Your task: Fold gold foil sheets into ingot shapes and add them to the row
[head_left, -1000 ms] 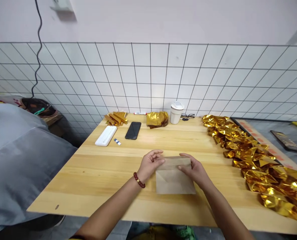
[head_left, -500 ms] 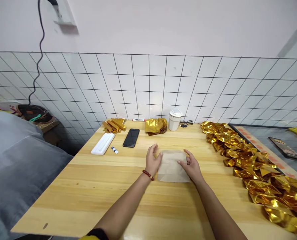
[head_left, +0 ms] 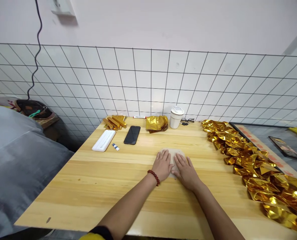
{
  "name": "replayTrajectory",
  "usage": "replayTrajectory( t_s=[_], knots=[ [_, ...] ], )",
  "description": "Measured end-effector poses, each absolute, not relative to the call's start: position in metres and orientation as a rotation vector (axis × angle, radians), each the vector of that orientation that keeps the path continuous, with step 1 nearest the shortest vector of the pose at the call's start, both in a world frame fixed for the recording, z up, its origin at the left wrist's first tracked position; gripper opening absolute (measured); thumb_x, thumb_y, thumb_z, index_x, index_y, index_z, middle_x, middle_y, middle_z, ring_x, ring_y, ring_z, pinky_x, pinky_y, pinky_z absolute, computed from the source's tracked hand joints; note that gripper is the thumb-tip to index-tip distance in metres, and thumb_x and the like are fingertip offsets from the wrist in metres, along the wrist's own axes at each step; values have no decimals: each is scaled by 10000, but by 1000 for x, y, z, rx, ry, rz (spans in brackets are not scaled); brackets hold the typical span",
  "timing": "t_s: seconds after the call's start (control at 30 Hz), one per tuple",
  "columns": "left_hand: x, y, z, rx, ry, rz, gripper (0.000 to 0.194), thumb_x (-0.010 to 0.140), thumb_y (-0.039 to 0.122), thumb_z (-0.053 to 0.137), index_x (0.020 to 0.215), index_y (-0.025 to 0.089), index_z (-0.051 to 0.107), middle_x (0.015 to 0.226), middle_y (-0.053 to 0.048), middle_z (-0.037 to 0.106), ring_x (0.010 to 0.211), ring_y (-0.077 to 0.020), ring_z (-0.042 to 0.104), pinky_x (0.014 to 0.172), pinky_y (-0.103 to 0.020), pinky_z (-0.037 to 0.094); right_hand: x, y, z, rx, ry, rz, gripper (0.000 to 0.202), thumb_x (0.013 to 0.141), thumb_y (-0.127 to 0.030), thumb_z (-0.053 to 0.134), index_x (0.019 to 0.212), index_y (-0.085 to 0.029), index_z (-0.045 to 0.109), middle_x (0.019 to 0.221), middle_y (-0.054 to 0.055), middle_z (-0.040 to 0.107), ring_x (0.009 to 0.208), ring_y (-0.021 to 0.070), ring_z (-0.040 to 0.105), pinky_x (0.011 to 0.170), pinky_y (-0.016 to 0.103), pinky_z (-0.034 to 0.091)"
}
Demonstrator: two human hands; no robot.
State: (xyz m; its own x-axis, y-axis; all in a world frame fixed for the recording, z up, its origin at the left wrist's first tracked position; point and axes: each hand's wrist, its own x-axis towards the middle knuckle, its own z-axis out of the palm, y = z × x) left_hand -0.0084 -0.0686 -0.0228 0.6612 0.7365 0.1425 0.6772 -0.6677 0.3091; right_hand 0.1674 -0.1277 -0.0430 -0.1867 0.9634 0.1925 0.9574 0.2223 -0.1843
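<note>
Viewing remotely through the head camera, I find both hands at the middle of the wooden table (head_left: pixel 108 186). The left hand (head_left: pixel 162 165), with a beaded bracelet (head_left: pixel 153 177) at its wrist, lies palm down, fingers extended and gripping nothing. The right hand (head_left: pixel 188 171) lies likewise, fingers straight and slightly spread. Beneath both is a beige sheet of paper (head_left: pixel 173 153), visible between the hands and beyond the fingertips. Most of it is covered, so I cannot confirm its folds or edges.

I judge the step in hand to be pressing the sheet flat. In my assessment, the next move calls for even pressure, then a clean lift that does not drag the paper. A gold foil stack (head_left: pixel 156 124) sits behind; crumpled gold foil pieces (head_left: pixel 251 160) line the right side, well apart from the hands.
</note>
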Motion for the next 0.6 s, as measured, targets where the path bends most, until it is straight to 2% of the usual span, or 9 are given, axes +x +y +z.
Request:
replayTrajectory(
  t_s=[0.1,0.23,0.43,0.6],
  knots=[
    [-7,-72,-24,2641,1193,347,565,958,416,390,1433,112,420,1561,-158,317,1467,-293,243,1204,-528,147,162,-130,-43,-1938,-2311,93,717,946,-614,323,1509,-170,330,1586,132,259,1463,294,258,1174,569,124],
    [-9,-71,-26,2635,1261,328,602,960,454,360,1456,114,394,1572,-149,291,1475,-286,221,1197,-574,99,160,-128,-39,-1975,-2341,117,756,942,-642,278,1522,-157,290,1597,127,207,1476,288,223,1178,556,113],
    [-25,-61,-33,2686,1139,334,768,921,643,291,1501,142,308,1584,-121,263,1480,-272,201,1185,-619,37,163,-127,-37,-1952,-2350,124,774,934,-663,259,1536,-177,245,1602,121,194,1482,284,205,1181,559,79],
    [-27,-61,-37,2700,1176,336,786,919,662,240,1513,151,282,1592,-119,244,1483,-276,188,1179,-628,33,183,-137,-34,-2000,-2342,169,798,925,-667,267,1547,-171,195,1608,130,159,1485,290,192,1166,598,-11]
  ],
)
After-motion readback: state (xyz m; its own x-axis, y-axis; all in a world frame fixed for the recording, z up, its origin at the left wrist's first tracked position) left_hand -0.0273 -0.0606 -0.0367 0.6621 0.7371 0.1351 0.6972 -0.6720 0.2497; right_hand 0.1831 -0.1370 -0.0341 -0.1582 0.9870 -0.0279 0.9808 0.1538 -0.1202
